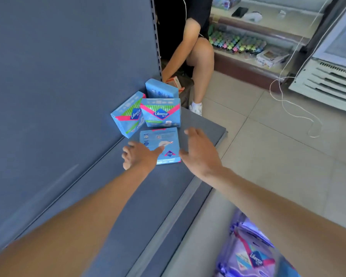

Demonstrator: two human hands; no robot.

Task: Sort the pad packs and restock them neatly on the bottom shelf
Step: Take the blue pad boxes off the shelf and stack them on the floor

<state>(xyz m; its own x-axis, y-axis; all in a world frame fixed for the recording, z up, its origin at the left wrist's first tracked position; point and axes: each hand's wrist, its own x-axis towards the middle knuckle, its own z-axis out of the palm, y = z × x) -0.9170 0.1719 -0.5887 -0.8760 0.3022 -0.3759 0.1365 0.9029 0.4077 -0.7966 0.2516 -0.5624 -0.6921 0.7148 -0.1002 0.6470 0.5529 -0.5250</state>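
Several blue Libresse pad boxes sit at the far end of the grey bottom shelf [112, 196]. One box [161, 139] lies flat, back side up. My left hand [138, 156] rests at its left edge, thumb touching the box face, fingers loosely curled. My right hand [200, 152] hovers open at its right edge, holding nothing. Behind it one box [160, 112] stands upright facing me, another [127, 114] leans against the back panel, and a third [161, 89] stands at the back. Purple pad packs [248, 254] lie on the floor at the bottom right.
A tall grey back panel [68, 76] bounds the shelf on the left. Another person crouches beyond the shelf end [198, 54]. A white cable [288, 100] trails over the tiled floor. A cooler unit [332, 76] and a low goods counter [258, 43] stand to the right.
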